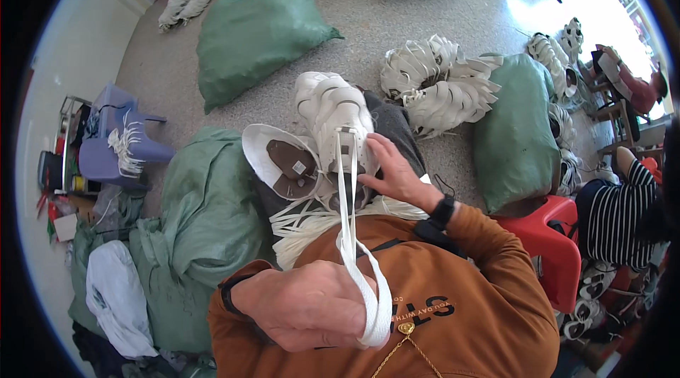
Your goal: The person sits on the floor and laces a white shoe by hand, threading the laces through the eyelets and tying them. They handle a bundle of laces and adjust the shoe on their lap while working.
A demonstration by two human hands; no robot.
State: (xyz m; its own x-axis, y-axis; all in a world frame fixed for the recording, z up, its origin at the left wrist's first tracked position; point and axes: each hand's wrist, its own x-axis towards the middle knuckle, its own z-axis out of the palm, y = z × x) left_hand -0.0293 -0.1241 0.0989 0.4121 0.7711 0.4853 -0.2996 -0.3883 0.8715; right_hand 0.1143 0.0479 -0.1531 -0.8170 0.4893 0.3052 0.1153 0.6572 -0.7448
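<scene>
A white shoe (333, 105) with a chunky, wavy upper lies across my lap, toe pointing away. Long white laces (345, 197) run from its eyelets up toward my chest. My left hand (312, 305) is closed on these laces, a loop hanging over its fingers. My right hand (398, 174) rests against the right side of the shoe, thumb and fingers apart, thumb by the opening. To the left, a second white shoe (258, 155) shows its dark insole. A bundle of loose white laces (297, 226) spreads over my lap beneath.
Strung-together white shoes (443, 87) lie on the floor ahead. Full green sacks (258, 41) stand around me, another sack (513, 133) at right. A purple stool (117, 140) holds white laces. Beside me is a red stool (542, 243); a person in stripes (616, 211) sits behind it.
</scene>
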